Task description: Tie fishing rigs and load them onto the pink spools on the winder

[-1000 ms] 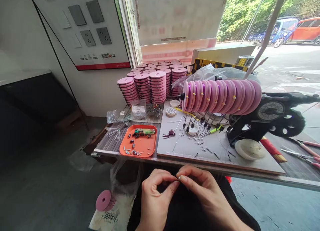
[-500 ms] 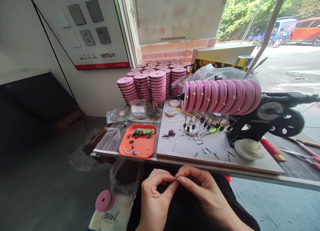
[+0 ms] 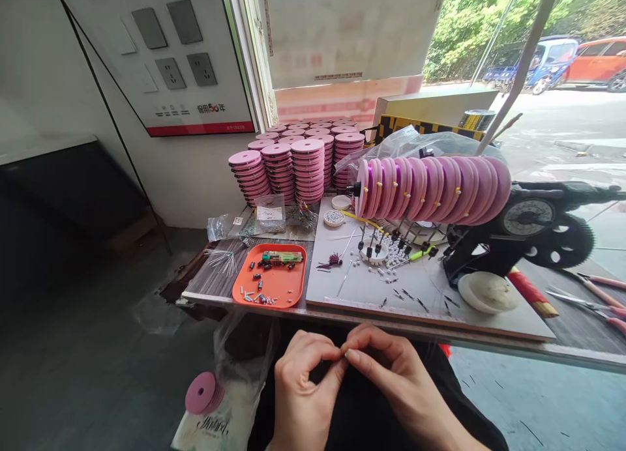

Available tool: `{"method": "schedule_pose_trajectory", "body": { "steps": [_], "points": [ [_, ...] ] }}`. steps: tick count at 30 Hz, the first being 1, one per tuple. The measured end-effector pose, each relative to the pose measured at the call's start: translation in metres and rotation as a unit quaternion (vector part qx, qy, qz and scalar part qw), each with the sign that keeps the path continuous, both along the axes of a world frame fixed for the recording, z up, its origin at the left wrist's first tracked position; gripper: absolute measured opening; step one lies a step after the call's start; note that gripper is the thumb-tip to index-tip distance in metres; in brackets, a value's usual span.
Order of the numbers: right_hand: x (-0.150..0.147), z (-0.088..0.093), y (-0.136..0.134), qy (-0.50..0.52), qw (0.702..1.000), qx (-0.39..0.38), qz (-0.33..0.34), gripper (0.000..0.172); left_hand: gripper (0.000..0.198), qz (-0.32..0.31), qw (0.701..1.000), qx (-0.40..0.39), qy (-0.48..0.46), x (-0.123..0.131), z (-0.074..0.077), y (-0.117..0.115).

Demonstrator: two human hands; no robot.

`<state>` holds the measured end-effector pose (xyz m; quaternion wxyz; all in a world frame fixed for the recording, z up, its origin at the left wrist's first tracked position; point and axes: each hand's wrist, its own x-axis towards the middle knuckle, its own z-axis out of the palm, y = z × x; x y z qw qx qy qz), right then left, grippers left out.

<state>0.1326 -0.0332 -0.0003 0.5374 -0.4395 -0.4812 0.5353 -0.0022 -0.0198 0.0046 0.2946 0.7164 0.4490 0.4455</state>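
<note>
My left hand [image 3: 300, 386] and my right hand [image 3: 391, 376] meet fingertip to fingertip just below the near edge of the table [image 3: 440, 337], over my dark lap. Both pinch a tiny part between thumb and forefinger; it is too small to name. In front of them on the table lies a grey work board [image 3: 420, 288] scattered with small white beads [image 3: 391, 249] and black pins. Above the board, a row of pink spools [image 3: 433, 187] sits on a horizontal rod of a black winding machine [image 3: 533, 232].
An orange tray [image 3: 271, 283] with small parts lies at the table's left. Stacks of pink spools [image 3: 296, 164] stand at the back. A white round lid [image 3: 489, 291] and scissors [image 3: 591, 301] lie right. One pink spool [image 3: 203, 392] rests in a plastic bag near the floor.
Both hands have shifted slightly left and lower, staying pinched together at the fingertips. Nothing on the table has moved.
</note>
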Motion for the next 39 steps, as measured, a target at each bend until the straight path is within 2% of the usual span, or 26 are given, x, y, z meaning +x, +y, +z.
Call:
{"method": "schedule_pose_trajectory", "body": {
  "steps": [4,6,7,9,11,13,15,16,18,20,23,27,30,33,39],
  "points": [
    [0.008,0.006,0.004,-0.044,0.999,0.025,-0.015,0.016,0.01,0.0,0.999,-0.05,-0.006,-0.001,0.001,0.001],
    [0.019,0.011,0.014,-0.127,0.988,0.069,-0.05,0.016,0.009,0.01,0.995,-0.095,-0.022,-0.002,0.001,0.004],
    [0.026,0.013,0.021,-0.192,0.974,0.097,-0.071,0.016,0.009,0.021,0.993,-0.115,-0.032,-0.003,0.001,0.006],
    [0.038,0.014,0.039,-0.351,0.919,0.145,-0.103,0.017,0.01,0.041,0.983,-0.162,-0.07,-0.004,0.0,0.01],
    [0.046,0.013,0.057,-0.496,0.846,0.163,-0.104,0.018,0.011,0.045,0.962,-0.231,-0.139,-0.005,-0.001,0.014],
    [0.049,0.01,0.071,-0.589,0.788,0.156,-0.088,0.021,0.012,0.025,0.921,-0.312,-0.231,-0.004,-0.001,0.015],
    [0.049,0.007,0.077,-0.624,0.763,0.149,-0.074,0.024,0.012,0.003,0.871,-0.377,-0.314,-0.003,-0.001,0.015],
    [0.048,0.006,0.077,-0.622,0.766,0.149,-0.07,0.024,0.013,-0.005,0.85,-0.4,-0.344,-0.003,-0.001,0.014],
    [0.048,0.007,0.072,-0.587,0.792,0.156,-0.07,0.023,0.015,-0.016,0.821,-0.423,-0.383,-0.003,-0.001,0.013],
    [0.048,0.011,0.062,-0.526,0.831,0.162,-0.078,0.028,0.018,-0.02,0.815,-0.422,-0.396,-0.004,-0.002,0.012],
    [0.046,0.021,0.038,-0.439,0.882,0.158,-0.07,0.038,0.015,-0.019,0.83,-0.411,-0.376,-0.004,-0.003,0.012],
    [0.036,0.027,0.01,-0.365,0.919,0.149,-0.025,0.054,0.011,-0.042,0.87,-0.367,-0.328,-0.002,0.0,0.012],
    [0.025,0.021,-0.001,-0.331,0.93,0.161,-0.01,0.063,0.007,-0.068,0.889,-0.341,-0.298,0.001,0.005,0.01],
    [0.018,0.015,-0.004,-0.314,0.932,0.182,-0.003,0.07,0.007,-0.081,0.897,-0.342,-0.269,0.003,0.008,0.008],
    [0.015,0.009,-0.005,-0.336,0.921,0.195,0.004,0.079,0.021,-0.091,0.877,-0.383,-0.275,0.005,0.013,0.009]
  ]
}}
